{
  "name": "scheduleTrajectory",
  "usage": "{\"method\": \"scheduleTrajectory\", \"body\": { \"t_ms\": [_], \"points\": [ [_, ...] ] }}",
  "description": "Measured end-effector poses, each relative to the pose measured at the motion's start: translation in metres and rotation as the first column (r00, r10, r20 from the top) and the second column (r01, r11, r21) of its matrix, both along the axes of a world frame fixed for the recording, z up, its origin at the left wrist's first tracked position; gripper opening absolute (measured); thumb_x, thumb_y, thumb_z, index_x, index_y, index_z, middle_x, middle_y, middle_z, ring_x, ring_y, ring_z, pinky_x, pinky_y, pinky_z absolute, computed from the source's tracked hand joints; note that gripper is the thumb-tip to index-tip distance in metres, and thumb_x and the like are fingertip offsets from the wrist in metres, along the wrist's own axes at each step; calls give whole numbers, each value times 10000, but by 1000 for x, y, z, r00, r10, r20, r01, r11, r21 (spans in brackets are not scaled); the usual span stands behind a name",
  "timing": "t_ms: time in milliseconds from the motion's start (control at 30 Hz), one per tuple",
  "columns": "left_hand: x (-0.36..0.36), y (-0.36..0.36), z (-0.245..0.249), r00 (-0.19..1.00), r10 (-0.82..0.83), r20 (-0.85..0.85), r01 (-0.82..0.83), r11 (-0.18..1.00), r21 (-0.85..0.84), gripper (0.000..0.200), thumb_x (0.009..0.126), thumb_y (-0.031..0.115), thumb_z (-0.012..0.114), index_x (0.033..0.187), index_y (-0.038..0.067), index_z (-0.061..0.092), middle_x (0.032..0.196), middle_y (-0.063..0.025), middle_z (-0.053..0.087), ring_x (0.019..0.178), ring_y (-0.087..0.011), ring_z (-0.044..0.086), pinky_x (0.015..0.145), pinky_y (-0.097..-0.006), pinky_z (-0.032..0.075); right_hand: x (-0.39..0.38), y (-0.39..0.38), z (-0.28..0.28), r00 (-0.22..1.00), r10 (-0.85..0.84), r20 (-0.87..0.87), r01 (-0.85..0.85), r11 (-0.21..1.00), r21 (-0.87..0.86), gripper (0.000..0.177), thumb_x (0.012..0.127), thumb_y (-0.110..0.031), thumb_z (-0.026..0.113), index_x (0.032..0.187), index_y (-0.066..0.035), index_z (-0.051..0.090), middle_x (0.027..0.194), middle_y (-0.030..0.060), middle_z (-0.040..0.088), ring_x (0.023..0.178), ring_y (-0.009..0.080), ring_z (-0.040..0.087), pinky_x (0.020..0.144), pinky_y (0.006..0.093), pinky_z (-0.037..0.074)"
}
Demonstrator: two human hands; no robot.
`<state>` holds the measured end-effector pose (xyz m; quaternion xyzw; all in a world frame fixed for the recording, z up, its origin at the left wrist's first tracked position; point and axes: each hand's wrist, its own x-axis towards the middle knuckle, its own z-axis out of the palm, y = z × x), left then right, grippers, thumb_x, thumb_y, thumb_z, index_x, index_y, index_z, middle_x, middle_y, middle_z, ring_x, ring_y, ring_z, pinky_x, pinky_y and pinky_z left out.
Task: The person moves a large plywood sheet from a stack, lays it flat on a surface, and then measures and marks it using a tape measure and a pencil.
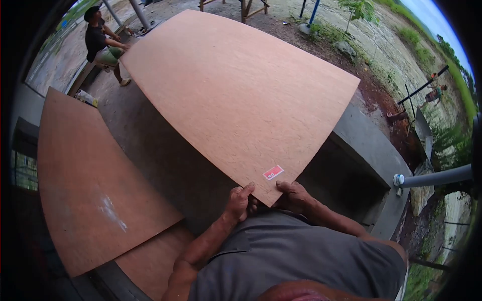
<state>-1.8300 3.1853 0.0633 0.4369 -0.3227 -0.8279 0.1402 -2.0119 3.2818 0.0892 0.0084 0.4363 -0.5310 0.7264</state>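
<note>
A large plywood sheet (236,85) stretches away from my body, its near corner close to my waist. My left hand (240,201) grips the left edge by that corner, thumb on top and fingers curled beneath. On the other side of the corner, my right hand (296,196) holds the right edge in the same way, its fingers hidden under the sheet. A red and white sticker (273,172) lies on the sheet just ahead of my hands. At the far left corner, a co-worker (103,42) has a hand at the sheet's edge.
More plywood (90,185) lies at the left, with another sheet (155,261) partly under it. A concrete ledge (371,150) runs along the right, near a grey pipe (437,176). Wooden legs (248,10) stand beyond the far edge. Another person (434,95) is far off right.
</note>
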Motion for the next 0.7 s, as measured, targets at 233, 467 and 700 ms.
{"method": "scheduleTrajectory", "body": {
  "t_ms": [233,467,700],
  "points": [
    [71,-23,-99,991,15,-130,6,987,163,549,884,537,495,1069,25,563,837,-64,627,681,-173,587,596,-290,492,15,18,-63,998,-26,-65,28,999,37,254,904,-115,550,1077,70,550,951,167,631,789,286,649,629,382,559],
    [112,-139,-160,931,330,152,-342,938,58,966,816,682,466,1398,-39,196,1238,-188,459,954,-269,543,775,-376,499,1,48,-123,991,-49,-122,56,997,49,269,896,-109,564,1125,30,542,995,129,632,874,254,637,718,405,549],
    [101,-234,-232,968,27,251,-42,998,54,802,907,522,454,1400,-44,172,1346,-198,401,1122,-328,520,833,-449,498,-6,63,-197,991,1,-132,27,978,207,248,865,-176,621,1029,9,597,953,107,659,839,223,654,673,368,554]
  ]
}}
